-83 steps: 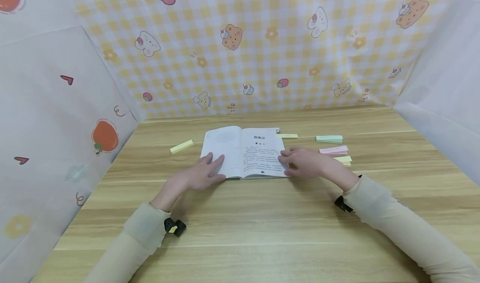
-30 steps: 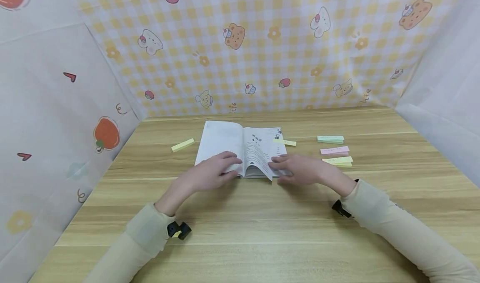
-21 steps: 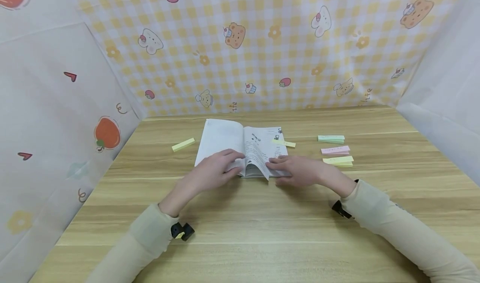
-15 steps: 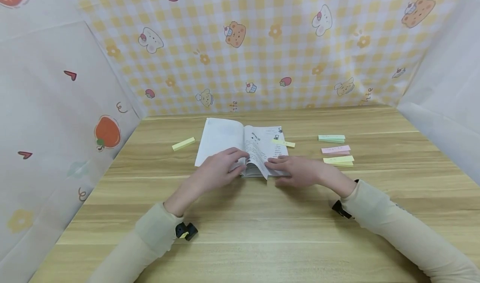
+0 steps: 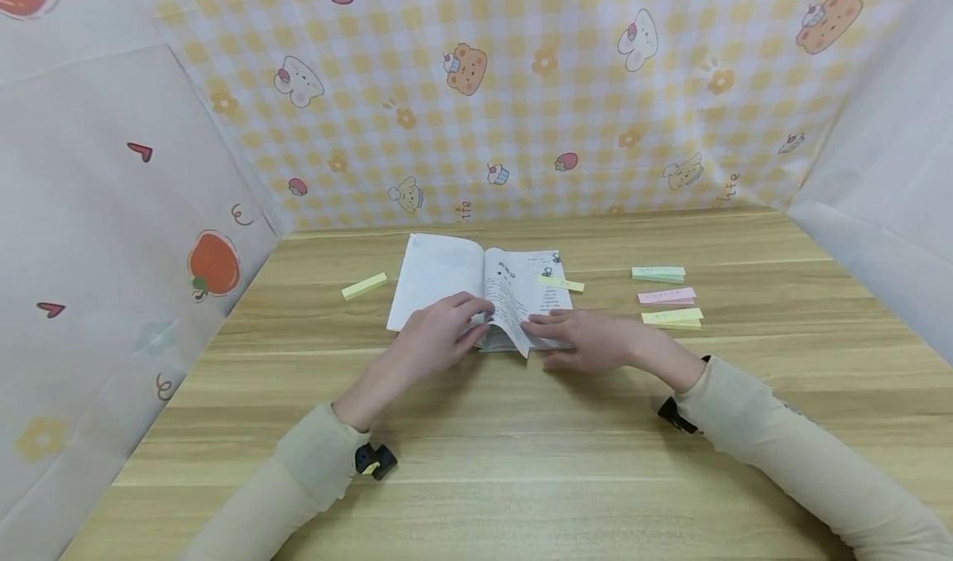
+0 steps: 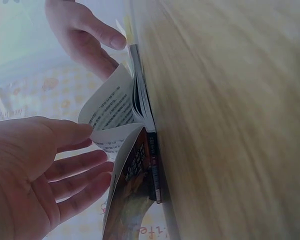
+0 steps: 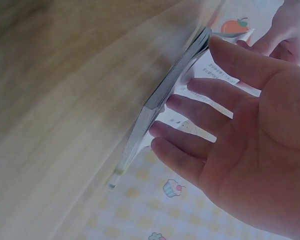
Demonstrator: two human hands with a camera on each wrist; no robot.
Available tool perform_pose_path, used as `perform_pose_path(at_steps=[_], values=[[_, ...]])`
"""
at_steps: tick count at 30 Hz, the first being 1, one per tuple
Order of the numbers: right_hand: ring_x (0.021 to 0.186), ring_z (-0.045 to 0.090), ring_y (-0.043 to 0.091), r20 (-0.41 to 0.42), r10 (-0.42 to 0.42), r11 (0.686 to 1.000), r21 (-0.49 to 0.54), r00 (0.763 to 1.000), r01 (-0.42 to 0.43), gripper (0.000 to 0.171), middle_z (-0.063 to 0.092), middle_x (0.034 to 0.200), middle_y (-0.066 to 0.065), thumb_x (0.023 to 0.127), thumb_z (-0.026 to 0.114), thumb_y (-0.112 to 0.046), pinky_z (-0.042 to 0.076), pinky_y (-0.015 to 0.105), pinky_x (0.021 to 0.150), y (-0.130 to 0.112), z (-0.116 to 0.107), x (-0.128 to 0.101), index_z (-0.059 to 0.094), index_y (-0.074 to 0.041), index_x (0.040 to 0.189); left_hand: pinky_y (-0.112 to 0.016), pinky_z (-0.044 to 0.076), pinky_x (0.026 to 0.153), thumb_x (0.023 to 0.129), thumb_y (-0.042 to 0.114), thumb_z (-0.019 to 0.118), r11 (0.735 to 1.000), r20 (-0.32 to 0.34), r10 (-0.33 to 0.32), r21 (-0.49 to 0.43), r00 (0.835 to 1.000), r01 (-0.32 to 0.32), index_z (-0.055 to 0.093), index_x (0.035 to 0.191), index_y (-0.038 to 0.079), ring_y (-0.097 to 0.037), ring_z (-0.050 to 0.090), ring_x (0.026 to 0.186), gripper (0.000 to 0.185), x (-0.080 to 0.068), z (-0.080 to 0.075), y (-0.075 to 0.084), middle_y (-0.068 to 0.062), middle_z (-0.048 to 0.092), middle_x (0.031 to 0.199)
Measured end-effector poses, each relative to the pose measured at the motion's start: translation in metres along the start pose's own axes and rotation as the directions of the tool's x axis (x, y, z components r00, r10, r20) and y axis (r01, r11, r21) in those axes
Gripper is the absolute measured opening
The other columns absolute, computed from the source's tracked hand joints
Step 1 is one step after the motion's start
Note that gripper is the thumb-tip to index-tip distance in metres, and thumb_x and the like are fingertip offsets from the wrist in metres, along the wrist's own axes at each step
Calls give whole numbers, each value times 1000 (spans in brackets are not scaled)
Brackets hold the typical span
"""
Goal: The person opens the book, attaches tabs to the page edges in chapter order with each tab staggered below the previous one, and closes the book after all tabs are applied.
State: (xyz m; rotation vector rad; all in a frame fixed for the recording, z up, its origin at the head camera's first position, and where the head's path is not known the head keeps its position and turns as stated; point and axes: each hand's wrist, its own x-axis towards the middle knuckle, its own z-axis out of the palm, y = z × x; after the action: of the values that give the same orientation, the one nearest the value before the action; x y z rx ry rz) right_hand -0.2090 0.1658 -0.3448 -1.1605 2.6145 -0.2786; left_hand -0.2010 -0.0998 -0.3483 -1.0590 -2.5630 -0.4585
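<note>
Fingers (image 5: 465,309) on lifted page | book (image 5: 439,275) under both hands

Wooden table (image 5: 521,445), green (image 5: 658,274), pink (image 5: 667,295), yellow sticky-note pads (image 5: 672,318)

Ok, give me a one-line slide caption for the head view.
Both hands, left hand and right hand, leaf through an open book on a wooden table, sticky-note pads alongside.
</note>
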Motion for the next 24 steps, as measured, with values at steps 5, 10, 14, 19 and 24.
perform_pose_path(at_steps=[5, 10, 14, 19, 24], values=[[140, 39, 44, -40, 6, 1000, 30, 999, -5, 56, 40, 155, 23, 103, 59, -27, 35, 56, 112, 0, -1, 0, 44, -4, 152, -37, 58, 64, 93, 12, 73, 1000, -4, -10, -3, 1000, 10, 72, 112, 10, -17, 68, 85, 20, 0, -2, 2, -3, 72, 107], [133, 49, 43, -119, 37, 999, 7, 992, -37, 51, 47, 149, 24, 103, 58, -22, 42, 55, 107, 1, -2, 0, 48, -2, 149, -36, 56, 63, 93, 13, 72, 1000, 5, -26, 4, 1000, 26, 72, 112, 10, -17, 67, 82, 20, -1, -3, 2, -3, 73, 104], [130, 53, 41, -171, 118, 992, -15, 978, -122, 55, 52, 145, 23, 103, 58, -27, 45, 55, 104, 1, -3, 0, 46, 2, 148, -35, 56, 63, 93, 13, 71, 999, 11, -36, 4, 999, 36, 72, 113, 10, -17, 67, 82, 21, 0, -4, 3, -4, 73, 105], [98, 69, 31, -270, 186, 981, 5, 945, -191, 54, 64, 128, 26, 104, 56, -29, 56, 48, 85, 0, -6, 2, 49, 8, 144, -36, 56, 64, 93, 13, 71, 999, 20, -52, 2, 998, 52, 71, 115, 9, -17, 68, 85, 22, 0, -5, 4, -6, 73, 108], [59, 54, 15, -345, 207, 978, 81, 915, -191, 41, 71, 99, 17, 104, 56, -25, 49, 35, 61, -2, -10, 5, 60, 2, 135, -37, 56, 63, 93, 13, 70, 998, 25, -63, -1, 998, 63, 70, 116, 9, -17, 66, 82, 23, -1, -5, 3, -6, 73, 105]])
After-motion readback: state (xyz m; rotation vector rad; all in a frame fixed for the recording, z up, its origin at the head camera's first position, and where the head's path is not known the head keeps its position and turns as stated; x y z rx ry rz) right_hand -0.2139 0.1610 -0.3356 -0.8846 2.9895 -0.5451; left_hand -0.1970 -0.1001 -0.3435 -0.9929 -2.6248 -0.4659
